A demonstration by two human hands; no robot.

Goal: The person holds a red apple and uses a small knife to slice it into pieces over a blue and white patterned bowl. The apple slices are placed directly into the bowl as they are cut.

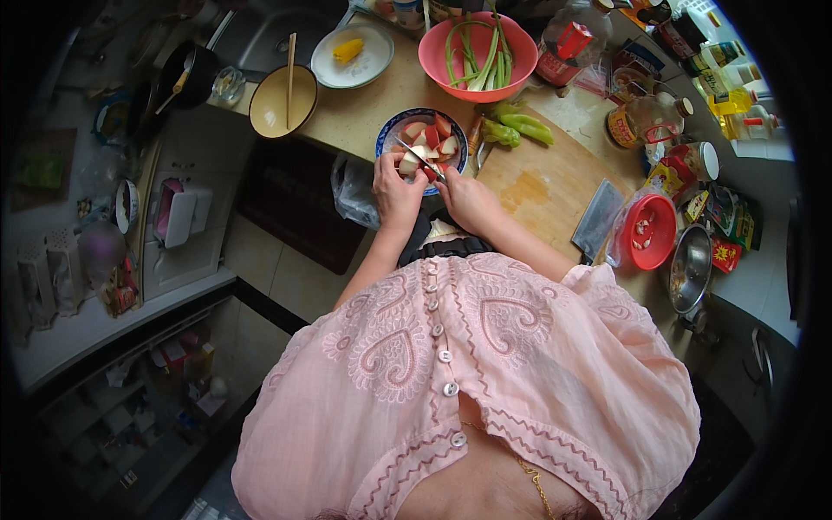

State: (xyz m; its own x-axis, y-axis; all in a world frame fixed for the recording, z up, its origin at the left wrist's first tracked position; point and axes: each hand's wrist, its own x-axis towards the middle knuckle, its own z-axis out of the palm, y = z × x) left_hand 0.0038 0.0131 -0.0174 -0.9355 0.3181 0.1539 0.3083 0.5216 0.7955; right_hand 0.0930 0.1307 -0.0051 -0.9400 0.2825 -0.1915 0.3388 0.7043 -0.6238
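A blue-and-white bowl point(380, 134) full of red-skinned apple chunks point(443, 126) stands at the counter's front edge. Over its near side, my left hand point(397, 195) pinches a pale piece of apple point(409, 163). My right hand point(466, 199) is closed on a small knife point(425, 162), whose blade slants up and left against that piece. Its handle is mostly hidden in my fingers. Both hands are close together at the bowl's rim.
Right of the bowl lie a cutting board point(542, 178), green peppers point(518, 126) and a cleaver point(598, 217). Behind are a pink basin point(426, 59) with green stalks and a plate point(379, 68) with corn. A yellow bowl point(267, 106) with chopsticks stands left; a red bowl point(663, 217) right.
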